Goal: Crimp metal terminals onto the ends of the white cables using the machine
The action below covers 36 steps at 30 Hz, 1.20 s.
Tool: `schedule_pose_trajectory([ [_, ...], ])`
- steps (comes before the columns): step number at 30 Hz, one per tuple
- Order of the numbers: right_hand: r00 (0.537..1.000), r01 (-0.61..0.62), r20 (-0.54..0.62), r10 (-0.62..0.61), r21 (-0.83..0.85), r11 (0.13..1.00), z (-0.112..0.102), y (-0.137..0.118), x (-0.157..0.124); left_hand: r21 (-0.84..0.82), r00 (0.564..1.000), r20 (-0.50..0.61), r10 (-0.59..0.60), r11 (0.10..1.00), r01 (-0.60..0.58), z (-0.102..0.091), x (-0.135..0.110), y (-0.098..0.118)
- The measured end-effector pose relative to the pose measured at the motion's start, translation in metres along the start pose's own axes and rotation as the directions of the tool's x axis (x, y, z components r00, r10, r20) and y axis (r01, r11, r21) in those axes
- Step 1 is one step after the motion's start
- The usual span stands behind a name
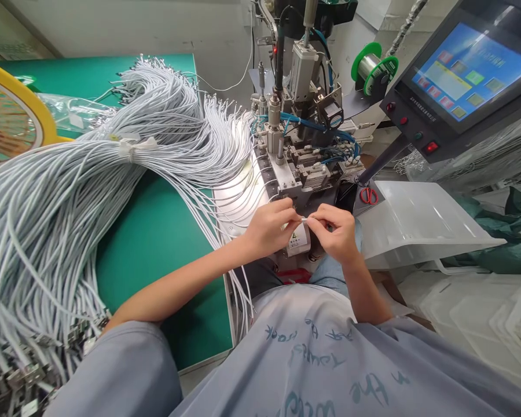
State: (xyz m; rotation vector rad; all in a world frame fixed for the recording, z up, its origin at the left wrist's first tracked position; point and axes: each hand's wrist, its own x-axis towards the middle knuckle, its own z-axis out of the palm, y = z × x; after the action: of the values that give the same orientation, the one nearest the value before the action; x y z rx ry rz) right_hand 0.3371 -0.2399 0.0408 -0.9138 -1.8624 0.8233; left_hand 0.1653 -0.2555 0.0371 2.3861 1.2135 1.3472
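Between my two hands a short piece of white cable (304,219) shows, pinched from both sides. My left hand (274,225) has its thumb and fingers closed on it, and my right hand (335,231) pinches the end on the other side. What tip the cable has is hidden by the fingers. Just beyond my hands stands a bench machine (301,168) with metal clamps, cylinders and blue air tubes. A large bundle of white cables (69,191), tied with a white band, lies to the left. Loose cable ends spread from it toward the machine.
A green-topped table (156,255) carries the bundle. At the right are a touchscreen panel (469,75), a green spool of wire (373,68), red-handled scissors (368,196) and a translucent plastic tray (425,220). A yellow-rimmed fan (47,110) stands at the far left.
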Motion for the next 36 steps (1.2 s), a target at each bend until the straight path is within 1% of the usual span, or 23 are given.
schedule_pose_trajectory([
  [1,0.999,0.021,-0.043,-0.022,-0.011,1.0,0.002,0.001,-0.001,-0.1,0.996,0.007,-0.089,0.991,0.089,0.001,0.0,0.002],
  [2,0.995,0.037,-0.092,-0.039,-0.016,0.999,0.004,0.002,-0.002,-0.191,0.985,0.036,-0.169,0.966,0.173,0.001,0.0,0.003],
  [4,0.982,0.05,-0.182,-0.047,0.01,0.999,0.011,0.005,-0.004,-0.33,0.953,0.123,-0.276,0.895,0.301,0.001,0.001,0.005],
  [6,0.969,0.036,-0.247,-0.017,0.07,0.997,0.018,0.01,-0.007,-0.432,0.928,0.206,-0.311,0.822,0.372,0.0,0.003,0.005],
  [8,0.962,-0.007,-0.269,0.042,0.132,0.991,0.024,0.013,-0.009,-0.497,0.903,0.271,-0.334,0.755,0.429,-0.001,0.005,0.005],
  [11,0.952,-0.057,-0.287,0.103,0.162,0.985,0.027,0.016,-0.01,-0.538,0.862,0.312,-0.4,0.673,0.507,-0.001,0.007,0.006],
  [13,0.941,-0.053,-0.328,0.087,0.112,0.992,0.025,0.016,-0.01,-0.553,0.844,0.303,-0.443,0.64,0.534,-0.001,0.008,0.008],
  [15,0.935,-0.02,-0.353,0.022,0.009,1.0,0.021,0.015,-0.008,-0.553,0.837,0.293,-0.463,0.631,0.543,0.0,0.008,0.01],
  [17,0.941,0.037,-0.332,-0.073,-0.112,0.993,0.015,0.014,-0.006,-0.543,0.83,0.286,-0.478,0.633,0.552,0.0,0.007,0.011],
  [20,0.942,0.109,-0.276,-0.191,-0.286,0.952,0.009,0.015,-0.004,-0.54,0.811,0.293,-0.506,0.612,0.577,0.002,0.005,0.01],
  [22,0.942,0.116,-0.256,-0.217,-0.357,0.927,0.008,0.016,-0.004,-0.552,0.795,0.301,-0.526,0.584,0.595,0.004,0.004,0.009],
  [24,0.942,0.11,-0.257,-0.217,-0.374,0.921,0.01,0.017,-0.003,-0.56,0.786,0.291,-0.546,0.568,0.603,0.005,0.003,0.009],
  [26,0.935,0.085,-0.3,-0.192,-0.336,0.938,0.013,0.019,-0.003,-0.563,0.78,0.279,-0.56,0.563,0.605,0.005,0.004,0.009],
  [27,0.933,0.062,-0.324,-0.156,-0.285,0.957,0.015,0.02,-0.003,-0.567,0.778,0.277,-0.564,0.558,0.606,0.005,0.004,0.009],
  [29,0.942,-0.007,-0.335,-0.026,-0.098,0.995,0.021,0.024,-0.003,-0.58,0.773,0.277,-0.571,0.542,0.608,0.005,0.003,0.008],
  [31,0.957,-0.102,-0.255,0.135,0.138,0.985,0.025,0.028,-0.002,-0.59,0.767,0.274,-0.58,0.529,0.61,0.007,0.003,0.007],
  [33,0.958,-0.176,-0.165,0.233,0.3,0.937,0.028,0.032,-0.001,-0.598,0.761,0.276,-0.586,0.515,0.614,0.009,0.002,0.006],
  [34,0.958,-0.188,-0.145,0.248,0.337,0.923,0.028,0.034,-0.001,-0.603,0.761,0.281,-0.584,0.51,0.614,0.011,0.001,0.005],
  [36,0.961,-0.165,-0.153,0.229,0.347,0.923,0.027,0.036,0.0,-0.609,0.77,0.287,-0.57,0.512,0.606,0.014,0.0,0.003],
])
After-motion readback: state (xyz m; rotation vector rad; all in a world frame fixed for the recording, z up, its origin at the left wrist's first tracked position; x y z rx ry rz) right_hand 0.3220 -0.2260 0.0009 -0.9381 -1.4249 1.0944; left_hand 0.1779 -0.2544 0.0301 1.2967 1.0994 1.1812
